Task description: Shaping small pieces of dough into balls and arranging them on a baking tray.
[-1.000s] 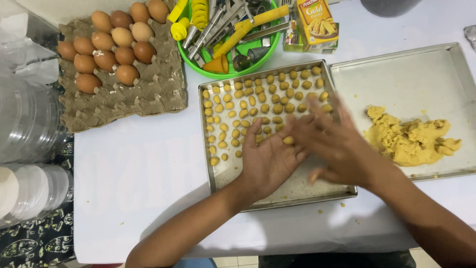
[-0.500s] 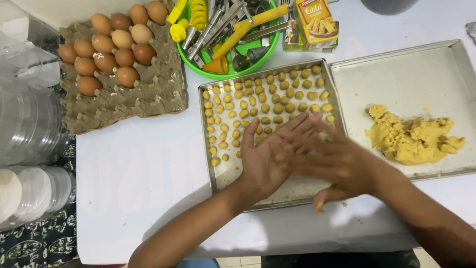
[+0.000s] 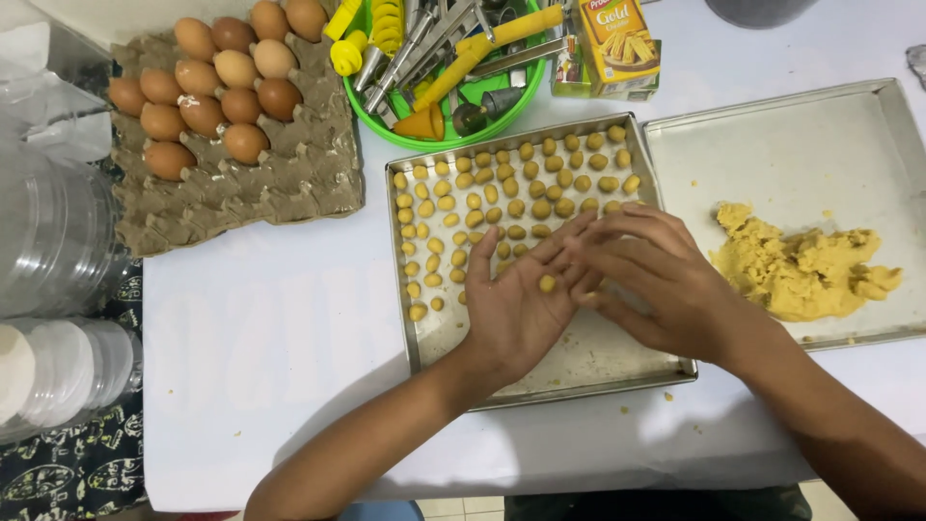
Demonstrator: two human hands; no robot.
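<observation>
My left hand lies palm up over a metal baking tray, with one small yellow dough ball resting on the palm. My right hand is just to its right, fingers spread, fingertips touching the left palm's edge beside the ball. Several rows of small dough balls fill the far part of the tray. A lump of yellow dough sits in a second metal tray to the right.
An egg carton with several brown eggs stands at the far left. A green bowl of tools and a small yellow box stand behind the trays. Clear plastic containers line the left edge of the white table.
My right hand has slid off the left palm to the right, uncovering the small dough ball on it. My left hand stays over the tray.
</observation>
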